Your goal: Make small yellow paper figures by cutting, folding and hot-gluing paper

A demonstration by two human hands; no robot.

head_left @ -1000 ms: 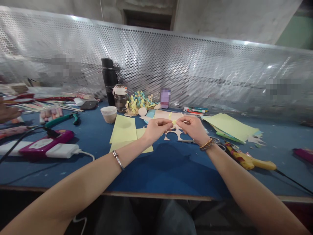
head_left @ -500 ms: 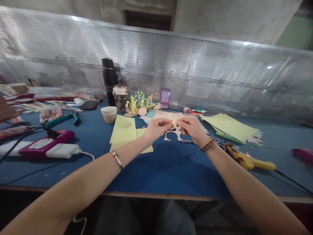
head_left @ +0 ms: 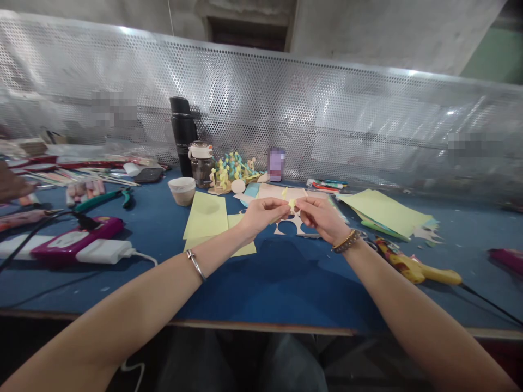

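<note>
Between my fingertips is a small yellow paper piece (head_left: 292, 203). My left hand (head_left: 265, 212) pinches it from the left, and my right hand (head_left: 321, 215) pinches it from the right. Cut paper with round holes (head_left: 281, 228) lies on the table just beneath the hands. Yellow sheets (head_left: 206, 218) are spread to the left, partly behind my left wrist. Behind the hands stands a cluster of small yellow and blue paper shapes (head_left: 232, 171), with a pale round disc (head_left: 238, 187) in front of it.
At the left are a paper cup (head_left: 182, 191), a jar (head_left: 201, 166), a black flask (head_left: 182, 133), green pliers (head_left: 98, 201) and a purple power strip (head_left: 77, 239). Another person's hand (head_left: 14, 185) shows at the left edge. A yellow glue gun (head_left: 420, 269) and yellow sheets (head_left: 388, 209) lie right.
The yellow piece between my fingertips has turned slightly and shows more clearly. Both hands stay in nearly the same place.
</note>
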